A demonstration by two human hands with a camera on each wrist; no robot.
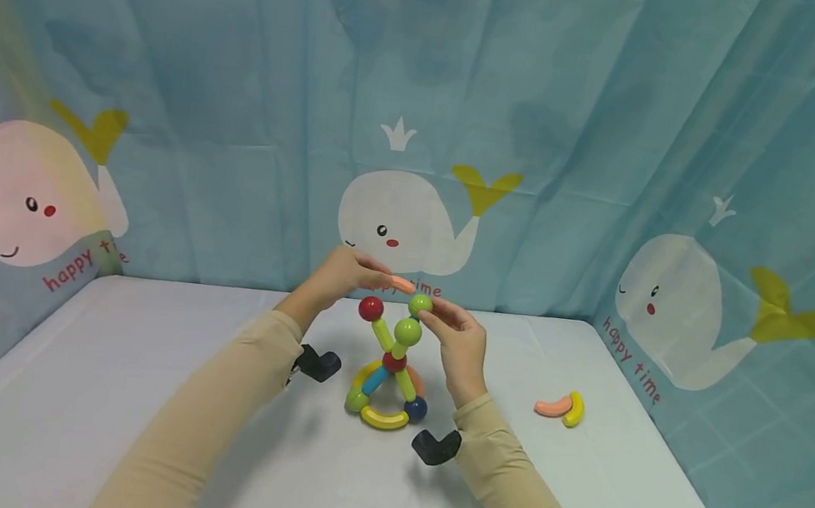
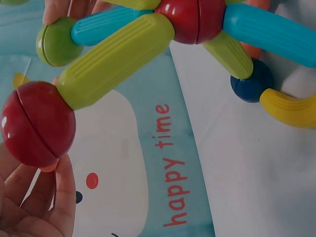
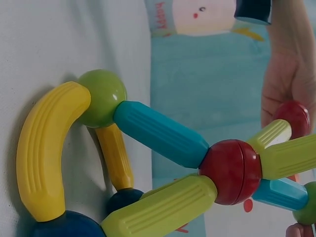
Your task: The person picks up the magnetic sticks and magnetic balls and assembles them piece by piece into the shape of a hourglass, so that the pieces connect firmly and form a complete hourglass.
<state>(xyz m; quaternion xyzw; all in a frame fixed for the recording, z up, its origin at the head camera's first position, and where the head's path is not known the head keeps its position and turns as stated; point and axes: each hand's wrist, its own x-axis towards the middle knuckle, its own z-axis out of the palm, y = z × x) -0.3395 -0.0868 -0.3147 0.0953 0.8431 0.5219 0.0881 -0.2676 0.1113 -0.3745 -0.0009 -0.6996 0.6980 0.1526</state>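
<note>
A magnetic ball-and-stick toy structure stands on the table, with a red ball (image 3: 230, 172) at its centre joining lime and blue sticks. Above it, my left hand (image 1: 345, 274) pinches one end of a curved orange stick (image 1: 402, 284), mostly hidden behind a red ball (image 2: 38, 123) in the left wrist view. On the other side my right hand (image 1: 460, 348) holds a green ball (image 1: 420, 304) at the end of a blue stick (image 2: 111, 25). The orange stick's free end is close to that ball; whether they touch, I cannot tell. Another green ball (image 1: 409, 332) tops a nearer lime stick.
Curved yellow sticks (image 3: 42, 153) and green and dark blue balls form the structure's base ring. A loose curved orange stick (image 1: 553, 407) and yellow stick (image 1: 574, 410) lie at the right on the white table (image 1: 135, 391). Whale-print curtains (image 1: 239, 143) surround the table.
</note>
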